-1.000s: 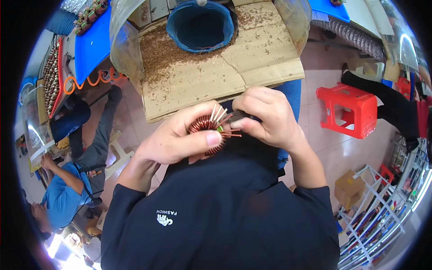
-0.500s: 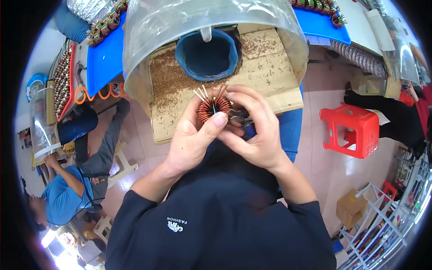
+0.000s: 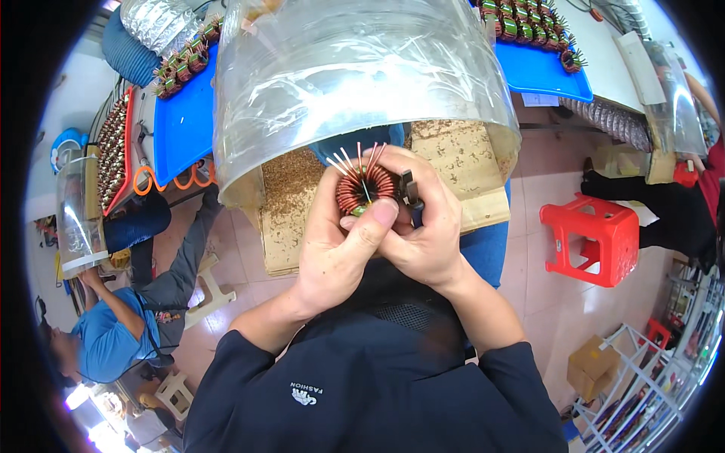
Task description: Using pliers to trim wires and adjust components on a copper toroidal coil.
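My left hand is closed on a ring-shaped coil wound with copper-red wire. Several straight wire ends stick up from its far side, and green shows at the ring's top and bottom. The thumb lies over the near edge. My right hand has its fingers curled round a small hand tool with dark metal jaws and a blue grip, seemingly pliers or cutters; most of it is hidden in the palm. Its fingertips also meet the coil's right side. Both hands are just in front of the clear plastic hood.
Under the hood are a blue duct mouth and cardboard strewn with brown scraps. Blue trays with finished coils flank it. A red tray stands left. A red stool is right; a person in blue works left.
My view has shifted, so the hood covers more of the duct mouth. The coil's ring opening now shows more clearly. The tool's jaws have turned upright beside the coil.
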